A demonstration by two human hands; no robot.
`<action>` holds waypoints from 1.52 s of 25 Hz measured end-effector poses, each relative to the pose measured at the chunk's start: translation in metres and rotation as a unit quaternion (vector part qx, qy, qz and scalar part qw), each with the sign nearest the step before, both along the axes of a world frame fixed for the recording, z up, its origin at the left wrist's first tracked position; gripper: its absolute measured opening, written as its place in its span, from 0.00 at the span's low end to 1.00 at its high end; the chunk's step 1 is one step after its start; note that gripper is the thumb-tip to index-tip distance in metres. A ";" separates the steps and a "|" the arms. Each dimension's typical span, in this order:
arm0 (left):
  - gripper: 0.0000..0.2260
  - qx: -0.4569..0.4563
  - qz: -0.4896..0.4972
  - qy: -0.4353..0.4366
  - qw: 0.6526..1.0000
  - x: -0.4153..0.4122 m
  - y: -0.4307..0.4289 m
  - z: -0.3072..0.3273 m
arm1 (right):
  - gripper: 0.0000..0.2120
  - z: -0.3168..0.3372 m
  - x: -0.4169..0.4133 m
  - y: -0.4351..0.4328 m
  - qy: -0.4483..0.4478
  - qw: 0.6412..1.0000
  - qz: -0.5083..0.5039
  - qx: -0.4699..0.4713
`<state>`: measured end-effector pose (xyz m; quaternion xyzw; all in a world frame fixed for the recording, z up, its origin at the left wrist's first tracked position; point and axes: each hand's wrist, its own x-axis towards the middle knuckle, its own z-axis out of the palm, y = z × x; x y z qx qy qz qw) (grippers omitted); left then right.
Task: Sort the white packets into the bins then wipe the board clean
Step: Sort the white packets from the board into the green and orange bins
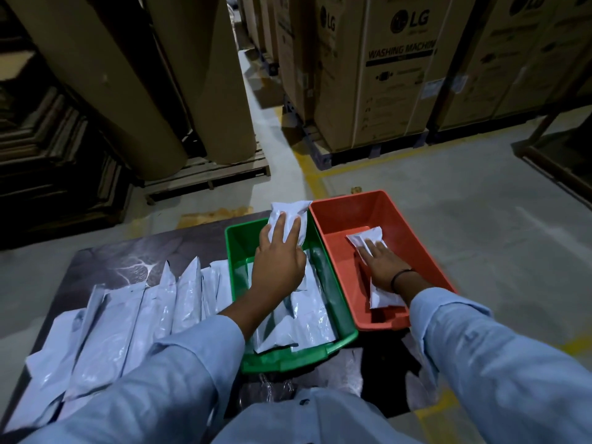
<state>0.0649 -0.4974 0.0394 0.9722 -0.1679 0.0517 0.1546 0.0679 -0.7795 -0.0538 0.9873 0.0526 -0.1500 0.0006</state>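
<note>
Left hand (278, 254) has its grip closed on a white packet (290, 211), held over the far end of the green bin (236, 267), where stacked packets (304, 315) already lie. Right hand (382, 267) has a slack grip, fingers straight, pressing a second packet (368, 235) flat on the bottom of the red bin (346, 213). Unsorted packets (128, 315) sit in a row on the dark surface (128, 251), left of the green bin.

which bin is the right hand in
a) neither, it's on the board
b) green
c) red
c: the right hand lies flat on a white packet inside the red bin.
</note>
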 end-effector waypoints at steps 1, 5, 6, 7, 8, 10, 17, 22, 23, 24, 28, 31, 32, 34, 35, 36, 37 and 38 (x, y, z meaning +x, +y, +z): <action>0.28 -0.006 0.002 0.002 1.000 0.000 -0.004 -0.001 | 0.37 -0.007 0.000 -0.002 0.016 1.000 0.003 0.001; 0.27 -0.012 0.001 0.001 1.000 0.000 -0.021 0.000 | 0.32 -0.021 0.000 -0.003 0.036 0.999 -0.025 0.017; 0.27 -0.023 -0.003 0.001 1.000 0.000 -0.027 0.002 | 0.31 -0.018 0.000 -0.001 0.027 0.999 -0.028 0.020; 0.27 -0.039 -0.007 0.000 0.999 -0.001 -0.033 0.004 | 0.29 -0.013 0.000 0.001 0.005 0.999 -0.024 0.023; 0.28 -0.059 -0.012 0.003 0.998 -0.003 -0.040 0.007 | 0.28 -0.006 0.001 0.003 -0.033 0.999 -0.016 0.027; 0.27 -0.097 -0.014 0.001 0.995 -0.003 -0.060 0.017 | 0.23 0.014 0.006 0.003 -0.127 0.990 -0.008 0.053; 0.35 -0.013 -0.020 0.061 0.998 0.001 -0.149 0.000 | 0.12 0.085 0.010 -0.021 -0.416 0.882 -0.096 0.198; 0.26 0.045 0.040 0.091 0.994 -0.019 -0.179 -0.030 | 0.13 0.091 -0.005 -0.032 -0.415 0.877 -0.131 0.204; 0.27 0.034 0.069 0.116 0.990 -0.022 -0.183 -0.034 | 0.13 0.088 -0.007 -0.033 -0.412 0.877 -0.131 0.208; 0.27 0.024 0.088 0.127 0.988 -0.026 -0.187 -0.036 | 0.13 0.086 -0.011 -0.034 -0.408 0.878 -0.134 0.213; 0.29 0.059 0.074 0.194 0.976 -0.027 -0.198 -0.052 | 0.13 0.074 -0.021 -0.031 -0.386 0.887 -0.137 0.212; 0.34 0.104 0.060 0.241 0.963 -0.027 -0.194 -0.059 | 0.14 0.072 -0.025 -0.028 -0.371 0.896 -0.129 0.206; 0.34 0.128 0.045 0.233 0.963 -0.026 -0.191 -0.059 | 0.15 0.072 -0.026 -0.027 -0.364 0.901 -0.123 0.202; 0.33 0.173 0.005 0.198 0.965 -0.024 -0.186 -0.056 | 0.15 0.070 -0.027 -0.026 -0.346 0.912 -0.112 0.191; 0.31 0.180 -0.010 0.182 0.967 -0.022 -0.183 -0.054 | 0.15 0.069 -0.027 -0.026 -0.339 0.916 -0.110 0.184; 0.30 0.178 -0.023 0.162 0.970 -0.019 -0.179 -0.051 | 0.16 0.068 -0.027 -0.026 -0.331 0.920 -0.108 0.178; 0.29 0.172 -0.032 0.141 0.975 -0.017 -0.174 -0.046 | 0.18 0.067 -0.025 -0.025 -0.323 0.924 -0.109 0.173; 0.28 0.168 -0.039 0.119 0.978 -0.014 -0.170 -0.041 | 0.20 0.066 -0.023 -0.024 -0.315 0.928 -0.110 0.167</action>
